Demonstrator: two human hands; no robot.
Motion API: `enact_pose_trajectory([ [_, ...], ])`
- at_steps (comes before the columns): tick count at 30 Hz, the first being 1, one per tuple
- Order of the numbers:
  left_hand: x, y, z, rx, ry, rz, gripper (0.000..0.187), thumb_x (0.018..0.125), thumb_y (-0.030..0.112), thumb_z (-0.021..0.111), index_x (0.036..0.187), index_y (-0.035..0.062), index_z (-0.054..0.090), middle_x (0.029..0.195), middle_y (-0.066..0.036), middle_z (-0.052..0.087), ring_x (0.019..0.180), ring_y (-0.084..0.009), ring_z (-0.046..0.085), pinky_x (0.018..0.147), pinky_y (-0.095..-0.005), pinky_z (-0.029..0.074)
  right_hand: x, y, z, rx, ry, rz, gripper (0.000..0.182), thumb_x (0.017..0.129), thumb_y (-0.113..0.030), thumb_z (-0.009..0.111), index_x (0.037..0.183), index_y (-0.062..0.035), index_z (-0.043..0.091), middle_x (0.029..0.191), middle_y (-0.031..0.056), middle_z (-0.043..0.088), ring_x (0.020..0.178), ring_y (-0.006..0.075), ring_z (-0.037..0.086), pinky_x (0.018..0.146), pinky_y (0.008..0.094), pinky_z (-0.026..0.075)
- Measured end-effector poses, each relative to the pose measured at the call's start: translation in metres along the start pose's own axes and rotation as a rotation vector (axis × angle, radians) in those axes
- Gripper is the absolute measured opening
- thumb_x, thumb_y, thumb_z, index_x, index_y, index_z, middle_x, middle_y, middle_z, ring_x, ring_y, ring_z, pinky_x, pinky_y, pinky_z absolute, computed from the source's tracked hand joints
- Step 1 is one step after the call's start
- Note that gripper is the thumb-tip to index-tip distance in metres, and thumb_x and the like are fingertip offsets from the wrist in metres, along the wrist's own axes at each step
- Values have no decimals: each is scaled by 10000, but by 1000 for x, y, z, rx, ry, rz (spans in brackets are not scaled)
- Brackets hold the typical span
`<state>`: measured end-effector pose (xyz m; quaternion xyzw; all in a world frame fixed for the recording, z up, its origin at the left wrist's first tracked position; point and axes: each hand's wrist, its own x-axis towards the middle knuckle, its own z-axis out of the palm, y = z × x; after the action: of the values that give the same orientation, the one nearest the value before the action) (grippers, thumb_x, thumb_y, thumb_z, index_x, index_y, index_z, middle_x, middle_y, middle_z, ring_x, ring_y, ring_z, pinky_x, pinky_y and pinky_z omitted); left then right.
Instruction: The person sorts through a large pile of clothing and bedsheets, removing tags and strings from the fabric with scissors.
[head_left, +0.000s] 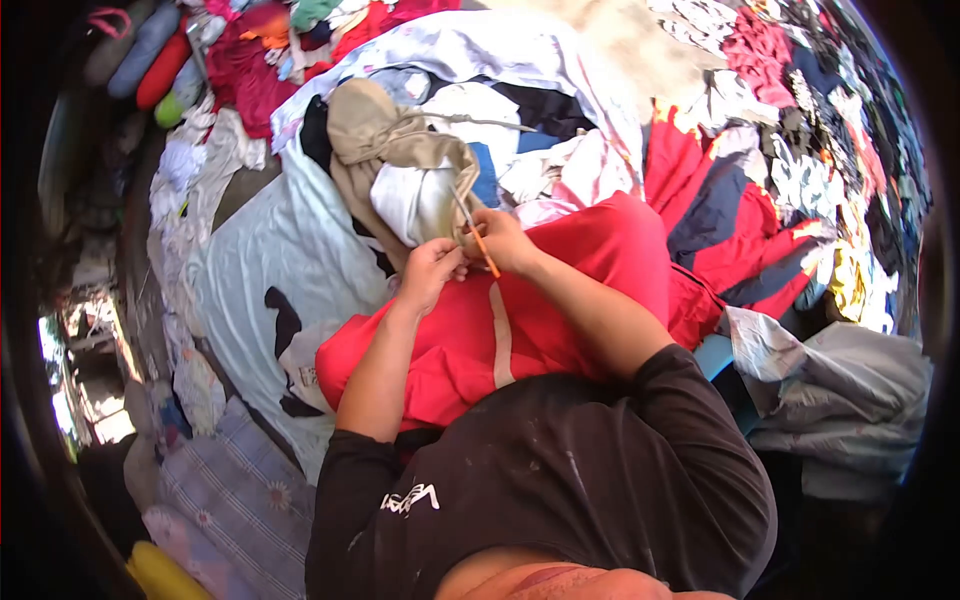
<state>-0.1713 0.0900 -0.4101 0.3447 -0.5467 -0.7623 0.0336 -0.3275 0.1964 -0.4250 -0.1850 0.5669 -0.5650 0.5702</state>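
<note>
My left hand (431,274) is closed, its fingertips pinched at the lower edge of a beige garment (405,140). Close beside it, my right hand (500,241) is closed around a thin tool with an orange handle (487,254). The tool's narrow end points up toward the garment; its exact kind is too small to make out. A cord lies across the beige cloth, and a white cloth (415,200) shows in its fold. Both hands are just above red fabric (440,360) with a pale stripe, which covers my lap.
Loose clothes are heaped in front of me, with a red and navy garment (740,220) at the right. A pale blue cloth (290,270) spreads at the left. A grey plastic sheet (840,390) lies at my right, a plaid cloth (240,490) at my lower left.
</note>
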Motion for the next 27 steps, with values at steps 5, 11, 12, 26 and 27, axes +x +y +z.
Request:
enact_pose_trajectory([
  [5,0,-4,0,-27,-4,38,121,977,135,620,1015,21,627,861,-34,663,742,-105,621,680,-251,518,1,2,4,110,16,-34,341,737,48,683,1046,48,539,771,87,632,634,142,629,551,268,518],
  [11,2,-2,0,-57,22,12,152,991,156,599,1037,14,629,895,-44,669,755,-103,615,688,-254,519,1,-2,6,149,59,-8,312,787,8,688,1046,30,515,774,80,626,631,125,615,553,261,512],
  [12,0,-1,-1,-57,28,7,155,992,157,598,1039,13,629,893,-42,667,753,-103,614,687,-256,521,1,-5,6,143,69,13,310,795,0,688,1048,28,512,777,81,626,631,123,614,555,261,513],
  [26,2,-2,3,-220,139,-50,186,1018,236,560,1056,54,553,810,-54,650,654,-135,622,610,-275,549,0,9,11,43,132,-106,380,868,-211,725,1091,53,567,841,133,677,722,141,648,600,279,530],
  [27,3,-3,-1,-278,158,-50,183,1013,241,570,1037,60,560,807,-46,645,647,-141,616,601,-282,541,7,20,10,-11,150,-136,395,870,-209,717,1114,56,554,834,121,675,709,145,649,598,281,532],
])
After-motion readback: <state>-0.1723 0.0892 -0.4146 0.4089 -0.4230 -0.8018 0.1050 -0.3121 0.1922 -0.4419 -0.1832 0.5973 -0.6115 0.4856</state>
